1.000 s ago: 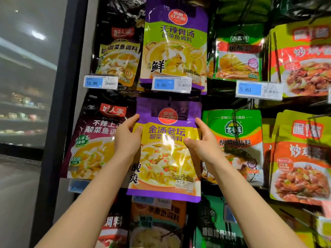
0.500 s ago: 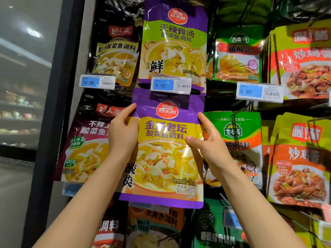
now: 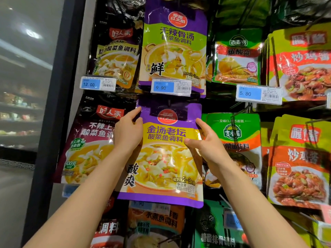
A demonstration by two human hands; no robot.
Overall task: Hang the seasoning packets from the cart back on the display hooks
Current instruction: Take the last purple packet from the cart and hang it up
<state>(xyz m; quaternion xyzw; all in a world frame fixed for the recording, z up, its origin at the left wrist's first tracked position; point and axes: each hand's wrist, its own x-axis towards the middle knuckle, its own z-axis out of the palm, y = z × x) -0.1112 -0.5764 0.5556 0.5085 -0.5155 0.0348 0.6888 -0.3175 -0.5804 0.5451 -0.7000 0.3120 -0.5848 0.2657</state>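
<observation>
Display wall (image 3: 250, 104): rows of hanging seasoning pouches with price tags clipped at the hook ends. The cart is not in view.

Task packet: purple-and-yellow packet (image 3: 166, 158), held flat against the middle column, its top edge tucked in shadow just under the 9.90 price tag (image 3: 171, 87). The hook itself is hidden, so I cannot tell whether the hang hole is already on it.

Left hand (image 3: 128, 135): fingers behind the packet's left edge, thumb on the front, index finger up at the top corner. It pinches the packet.
Right hand (image 3: 207, 145): thumb pressed on the front near the right edge, index finger along the upper right edge, the other fingers behind. It also holds the packet.

Judgement on the step: keep the packet level with both hands, find the hook tip under the tag with the top centre, and slide straight back. Let go only once the pouch hangs by itself.

Readable text:
- Held packet: 金汤老坛 酸菜鱼调料, 酸爽, 净含量 350克.
- Packet above (image 3: 176, 49): 无辣骨汤 酸菜鱼调料, 鲜.
- Dark packet at left (image 3: 89, 140): 好人家, 300克.
- Green packet at right (image 3: 232, 133): 吉香居.
- Other tags: 12.00 (image 3: 98, 84), 5.80 (image 3: 258, 94).
</observation>
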